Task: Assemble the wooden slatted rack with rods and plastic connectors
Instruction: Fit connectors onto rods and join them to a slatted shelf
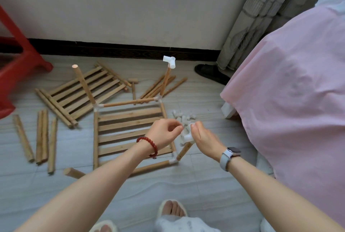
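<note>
A slatted wooden panel (pixel 128 129) lies on the floor, framed by rods joined with white plastic connectors. Upright rods rise from its corners: a bare one (pixel 84 84) at the far left and one capped with a white connector (pixel 169 61) at the far right. At the near right corner my right hand (pixel 203 139) grips a white connector (pixel 186 136) sitting on top of a tilted rod (pixel 183 150). My left hand (pixel 164 133), fingers curled, is close beside that connector; whether it holds anything is hidden.
A second slatted panel (pixel 82 92) lies at the far left. Loose rods (pixel 42 136) lie left of the frame, more (pixel 160 87) behind it. Spare white connectors (pixel 183 117) are piled right of the panel. A red stool (pixel 13 67), a pink-covered bed (pixel 291 86) and a black slipper (pixel 211 73) border the area.
</note>
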Available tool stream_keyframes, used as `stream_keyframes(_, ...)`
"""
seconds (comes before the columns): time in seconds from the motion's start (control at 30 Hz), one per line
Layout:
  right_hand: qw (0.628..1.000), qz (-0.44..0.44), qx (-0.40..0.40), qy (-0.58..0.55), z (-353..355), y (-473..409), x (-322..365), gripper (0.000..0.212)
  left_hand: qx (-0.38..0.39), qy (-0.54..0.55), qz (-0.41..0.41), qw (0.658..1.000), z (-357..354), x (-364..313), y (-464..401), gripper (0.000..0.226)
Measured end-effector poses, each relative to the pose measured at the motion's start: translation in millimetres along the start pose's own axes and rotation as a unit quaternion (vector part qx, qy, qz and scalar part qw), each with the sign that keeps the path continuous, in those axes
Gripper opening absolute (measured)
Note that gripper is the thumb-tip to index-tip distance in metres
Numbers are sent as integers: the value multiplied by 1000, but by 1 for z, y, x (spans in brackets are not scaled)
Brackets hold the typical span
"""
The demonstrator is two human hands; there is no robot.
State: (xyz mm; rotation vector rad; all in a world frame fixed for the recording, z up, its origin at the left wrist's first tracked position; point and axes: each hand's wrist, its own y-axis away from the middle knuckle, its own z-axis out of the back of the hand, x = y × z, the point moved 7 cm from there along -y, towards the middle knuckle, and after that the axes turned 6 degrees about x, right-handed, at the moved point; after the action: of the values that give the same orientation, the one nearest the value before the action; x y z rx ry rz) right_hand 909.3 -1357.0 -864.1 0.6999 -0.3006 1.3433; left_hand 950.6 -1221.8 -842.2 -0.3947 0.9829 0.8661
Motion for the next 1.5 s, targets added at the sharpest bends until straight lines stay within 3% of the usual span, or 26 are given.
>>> stream_keyframes(0.17, 990, 13, 30, -135, 6, -23, -14, 38, -34, -98, 17, 994, 16, 16, -12, 22)
stream_keyframes(0.3, 973, -27, -48, -225, 21, -63, -49, 36, -23, -166, 100, 981, 23, 64, -37, 28)
stream_keyframes(0.43, 989, -86, -39, -117, -4, -110, -99, 17, 55, -221, 155, 961, 2, 118, -68, 40)
stream_keyframes(0.6, 986, -155, 60, 13, -60, -158, -160, 48, 160, -291, 189, 924, -50, 188, -102, 54)
stream_keyframes(0.67, 985, -161, 57, 27, -68, -173, -169, 58, 184, -302, 197, 914, -66, 209, -108, 57)
stream_keyframes(0.8, 979, -143, 70, 125, -83, -197, -173, 44, 251, -330, 241, 877, -83, 255, -107, 60)
stream_keyframes(0.9, 967, -138, 80, 197, -91, -198, -174, 32, 276, -331, 248, 868, -86, 271, -97, 64)
stream_keyframes(1.03, 982, -141, 28, 122, -66, -190, -160, 28, 239, -272, 259, 896, -61, 257, -102, 61)
stream_keyframes(1.2, 981, -89, 17, -172, -8, -179, -80, 17, 127, -239, 224, 936, 11, 188, -109, 48)
stream_keyframes(1.33, 979, 31, 40, -196, 39, -152, 27, 17, 31, -215, 165, 962, 80, 105, -81, 36)
stream_keyframes(1.5, 960, 166, 46, -222, 50, -89, 153, 16, -124, -74, 88, 986, 163, 23, 6, 35)
